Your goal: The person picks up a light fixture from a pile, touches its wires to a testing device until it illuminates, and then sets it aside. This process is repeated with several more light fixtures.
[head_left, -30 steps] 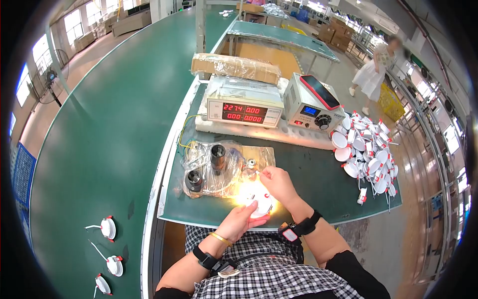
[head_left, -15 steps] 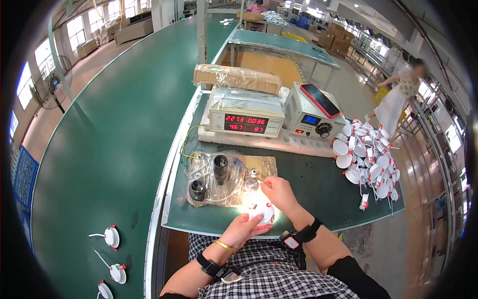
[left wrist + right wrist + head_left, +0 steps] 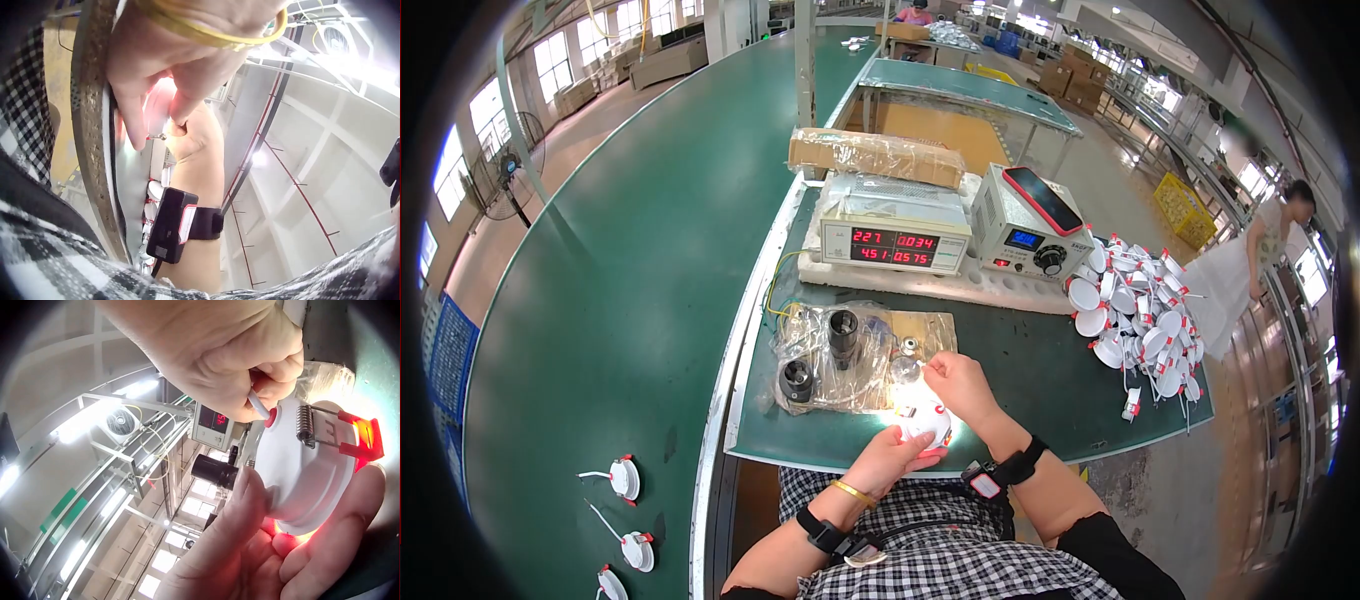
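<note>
While our left hand cups the glowing downlight at the near bench edge, its lit face turned down into the palm, our right hand pinches the white lead above it.

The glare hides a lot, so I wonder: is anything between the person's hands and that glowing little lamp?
Nothing visible is. The left hand cradles the lit white downlight directly, and the right hand pinches its white wire at the back.
</note>
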### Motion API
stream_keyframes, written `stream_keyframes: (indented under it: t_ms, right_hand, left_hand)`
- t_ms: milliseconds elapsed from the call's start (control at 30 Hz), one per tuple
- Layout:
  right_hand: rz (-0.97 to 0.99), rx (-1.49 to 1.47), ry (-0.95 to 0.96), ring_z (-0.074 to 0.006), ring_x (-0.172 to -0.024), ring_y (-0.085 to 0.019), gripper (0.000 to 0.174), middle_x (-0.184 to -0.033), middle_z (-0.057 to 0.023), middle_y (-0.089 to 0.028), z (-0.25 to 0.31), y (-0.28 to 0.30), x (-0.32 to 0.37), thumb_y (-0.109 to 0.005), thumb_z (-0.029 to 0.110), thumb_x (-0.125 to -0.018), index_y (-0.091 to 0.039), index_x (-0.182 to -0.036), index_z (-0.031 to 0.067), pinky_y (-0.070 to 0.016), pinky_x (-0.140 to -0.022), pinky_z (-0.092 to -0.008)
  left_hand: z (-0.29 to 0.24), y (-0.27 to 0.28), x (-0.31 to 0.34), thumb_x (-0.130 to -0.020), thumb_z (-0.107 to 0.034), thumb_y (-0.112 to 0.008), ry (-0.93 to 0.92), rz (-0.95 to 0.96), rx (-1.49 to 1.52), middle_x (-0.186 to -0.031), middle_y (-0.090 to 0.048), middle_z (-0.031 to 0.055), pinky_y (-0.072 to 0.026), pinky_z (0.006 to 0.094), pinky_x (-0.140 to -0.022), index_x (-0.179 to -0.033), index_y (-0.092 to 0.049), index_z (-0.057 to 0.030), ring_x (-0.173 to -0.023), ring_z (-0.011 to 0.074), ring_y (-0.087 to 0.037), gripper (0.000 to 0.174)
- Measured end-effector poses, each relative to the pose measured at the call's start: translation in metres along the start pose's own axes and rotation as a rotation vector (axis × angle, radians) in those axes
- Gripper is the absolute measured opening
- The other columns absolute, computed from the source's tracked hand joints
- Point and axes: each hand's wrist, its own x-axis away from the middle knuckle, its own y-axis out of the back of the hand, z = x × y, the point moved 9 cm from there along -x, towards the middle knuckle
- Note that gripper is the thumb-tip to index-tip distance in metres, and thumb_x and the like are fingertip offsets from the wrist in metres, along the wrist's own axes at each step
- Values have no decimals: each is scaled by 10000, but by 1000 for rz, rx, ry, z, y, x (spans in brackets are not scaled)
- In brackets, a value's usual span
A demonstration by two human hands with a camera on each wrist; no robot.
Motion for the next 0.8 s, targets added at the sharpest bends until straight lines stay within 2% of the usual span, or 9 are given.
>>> stream_keyframes:
  t_ms: [333, 400, 800]
  right_hand:
    - [-20, 1, 29, -260, -562, -639, 197, -645, -172, -617, 2, 0, 0, -599, 173, -818, -608, -774, -18, -493, -552, -356]
    - [-20, -9, 24, -260, -559, -639, 196, -643, -173, -616, 2, 0, 1, -600, 174, -818, -608, -774, -18, -494, -551, -358]
    - [-21, 17, 35, -278, -549, -633, 201, -639, -184, -612, 0, -1, 0, -608, 183, -814, -613, -785, -16, -496, -551, -367]
  left_hand:
    - [2, 1, 0, -966, -171, -507, 25, -1, 19, -1170, -578, 123, -504, 279, -912, -1214, -472, 62, -1032, 199, -609, 342]
    - [-1, -1, 1, -975, -156, -484, 18, 14, 31, -1152, -573, 138, -515, 278, -921, -1183, -457, 96, -1047, 224, -612, 328]
    - [2, 1, -1, -982, -174, -469, 32, 24, 35, -1167, -573, 142, -503, 285, -939, -1218, -452, 97, -1064, 221, -605, 360]
